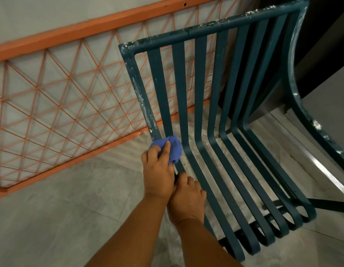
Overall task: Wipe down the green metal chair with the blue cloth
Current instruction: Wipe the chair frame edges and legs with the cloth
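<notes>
The green metal chair (201, 78) has a slatted back and seat, and white specks dot its outer frame. It fills the middle and right of the view. My left hand (157, 170) grips the bunched blue cloth (174, 149) and presses it on the chair's left frame rail, where the back bends into the seat. Just below it, my right hand (187, 201) curls its fingers round the seat's left edge rail. The two hands touch each other.
An orange metal grid panel (57, 105) stands along the wall at left, close to the chair's left side. Grey floor tiles (61, 218) lie below. A dark block (325, 35) rises behind the chair at top right, with a shiny metal strip (329, 176) at the right.
</notes>
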Available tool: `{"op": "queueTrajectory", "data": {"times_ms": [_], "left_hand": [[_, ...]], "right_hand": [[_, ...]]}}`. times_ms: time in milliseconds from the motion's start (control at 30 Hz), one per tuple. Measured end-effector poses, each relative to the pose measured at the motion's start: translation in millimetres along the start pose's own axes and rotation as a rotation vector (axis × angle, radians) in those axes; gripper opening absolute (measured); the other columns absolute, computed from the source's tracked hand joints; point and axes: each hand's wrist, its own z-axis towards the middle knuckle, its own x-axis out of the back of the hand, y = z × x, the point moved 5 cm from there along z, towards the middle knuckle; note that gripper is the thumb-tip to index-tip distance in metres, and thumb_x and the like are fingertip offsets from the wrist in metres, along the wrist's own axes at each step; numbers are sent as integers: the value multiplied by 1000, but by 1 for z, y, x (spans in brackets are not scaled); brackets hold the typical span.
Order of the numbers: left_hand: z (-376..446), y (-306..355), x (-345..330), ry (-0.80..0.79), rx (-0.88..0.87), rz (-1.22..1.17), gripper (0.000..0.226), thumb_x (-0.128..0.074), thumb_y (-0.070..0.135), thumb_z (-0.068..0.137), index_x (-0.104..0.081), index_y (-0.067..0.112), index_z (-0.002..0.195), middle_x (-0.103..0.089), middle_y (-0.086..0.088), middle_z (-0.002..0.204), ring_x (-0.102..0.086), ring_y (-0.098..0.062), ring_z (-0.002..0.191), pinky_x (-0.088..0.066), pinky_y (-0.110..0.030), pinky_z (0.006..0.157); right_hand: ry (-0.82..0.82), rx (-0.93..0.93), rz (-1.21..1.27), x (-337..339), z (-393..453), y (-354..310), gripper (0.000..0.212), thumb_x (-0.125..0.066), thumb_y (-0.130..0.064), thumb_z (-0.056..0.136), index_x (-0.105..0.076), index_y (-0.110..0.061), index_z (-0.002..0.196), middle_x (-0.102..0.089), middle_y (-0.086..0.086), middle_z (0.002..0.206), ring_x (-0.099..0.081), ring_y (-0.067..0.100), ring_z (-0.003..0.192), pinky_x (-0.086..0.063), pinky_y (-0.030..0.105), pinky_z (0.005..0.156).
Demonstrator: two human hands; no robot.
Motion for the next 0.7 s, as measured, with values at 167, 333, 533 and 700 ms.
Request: {"op": "queueTrajectory", "data": {"times_ms": [167, 333, 533, 700], "left_hand": [[-11, -21, 3, 172, 266, -348, 51, -72, 2, 77, -59, 7, 125, -53, -4, 104, -54, -10, 85, -41, -3, 82], [-6, -47, -20, 243, 933, -767, 13, -66, 28, 86, -71, 17, 91, -66, 1, 73, -62, -13, 67, -55, -29, 64], [5, -32, 1, 177, 507, -465, 22, -75, 15, 75, -59, 17, 90, -62, 2, 87, -59, -11, 75, -45, -12, 62], [39, -16, 5, 127, 254, -235, 34, -76, 1, 62, -55, 11, 87, -51, -8, 96, -49, -18, 83, -42, -20, 65]], "right_hand": [[-2, -14, 1, -2, 1, 1, 22, -23, -32, 94, -44, -29, 99, -57, -6, 97, -50, 19, 93, -38, 38, 83], [-15, -5, -1, 1, 1, 0, 26, -22, -31, 95, -44, -28, 109, -58, -5, 104, -51, 19, 98, -40, 38, 88], [-26, -17, 8, 2, 1, -1, 25, -24, -29, 94, -45, -28, 107, -59, -5, 104, -51, 18, 98, -40, 36, 88], [-34, -26, 13, 1, 2, 0, 27, -25, -29, 95, -45, -27, 113, -60, -6, 106, -52, 17, 100, -40, 35, 89]]}}
